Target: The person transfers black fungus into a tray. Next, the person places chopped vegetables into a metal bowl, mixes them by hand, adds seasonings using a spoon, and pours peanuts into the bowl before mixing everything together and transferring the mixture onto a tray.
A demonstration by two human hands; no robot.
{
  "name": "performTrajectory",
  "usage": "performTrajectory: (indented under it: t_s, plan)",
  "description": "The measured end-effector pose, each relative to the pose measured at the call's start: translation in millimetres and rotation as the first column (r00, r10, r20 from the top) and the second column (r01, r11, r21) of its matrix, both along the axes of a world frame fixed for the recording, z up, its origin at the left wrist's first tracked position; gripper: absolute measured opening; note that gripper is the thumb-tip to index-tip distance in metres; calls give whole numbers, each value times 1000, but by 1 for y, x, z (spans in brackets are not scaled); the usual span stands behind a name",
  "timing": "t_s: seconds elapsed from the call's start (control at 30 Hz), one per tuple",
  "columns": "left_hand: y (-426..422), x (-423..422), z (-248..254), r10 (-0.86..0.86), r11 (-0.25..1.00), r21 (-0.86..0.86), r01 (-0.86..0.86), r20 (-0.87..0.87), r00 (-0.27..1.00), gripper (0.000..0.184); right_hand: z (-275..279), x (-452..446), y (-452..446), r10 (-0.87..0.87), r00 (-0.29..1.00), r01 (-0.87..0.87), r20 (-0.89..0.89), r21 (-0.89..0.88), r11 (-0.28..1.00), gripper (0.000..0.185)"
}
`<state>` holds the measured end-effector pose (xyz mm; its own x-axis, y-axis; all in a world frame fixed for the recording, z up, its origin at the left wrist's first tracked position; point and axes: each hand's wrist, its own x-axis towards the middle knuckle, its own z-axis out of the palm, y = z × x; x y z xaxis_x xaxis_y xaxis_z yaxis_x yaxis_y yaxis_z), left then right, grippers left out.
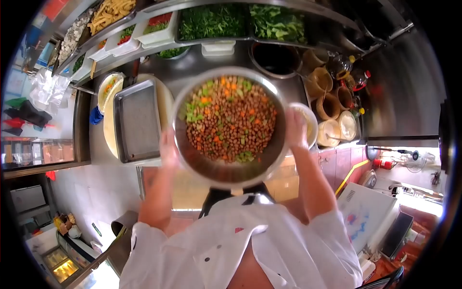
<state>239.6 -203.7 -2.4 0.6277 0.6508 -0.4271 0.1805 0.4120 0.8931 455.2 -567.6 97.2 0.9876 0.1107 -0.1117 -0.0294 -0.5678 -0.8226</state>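
A large round metal mixing bowl [207,168] is held in front of my body, between both hands. Inside it lies a mix of peanuts [226,120], diced orange carrot and chopped green pieces that look like celery. My left hand [169,147] grips the bowl's left side, slightly blurred. On the opposite side my right hand [296,126] is closed on the rim, its fingertips partly hidden. Just behind my right hand stands a white round container [311,123]. An empty rectangular metal tray [137,120] rests on a round board [166,103] to the left of my left hand.
Trays of chopped greens [211,23] line the shelf ahead. Below them sits a pot of dark liquid [275,59]. Seasoning tubs [329,132] and bottles [340,65] crowd the right. A bowl with a yellowish rim [103,91] stands at left.
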Motion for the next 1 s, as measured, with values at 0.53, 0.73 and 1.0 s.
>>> performTrajectory:
  t_s: [0.53,0.73,1.0]
  plan:
    - [-20,-19,6,24,995,-84,-45,-243,970,51,-135,-7,-21,71,989,-86,-129,-115,990,43]
    - [-23,-26,20,150,987,72,-144,-76,986,55,-48,4,4,111,991,-112,-76,-9,994,40]
    - [4,-25,-21,145,972,-184,-147,-25,989,53,-90,35,6,335,942,-335,-13,-74,939,34]
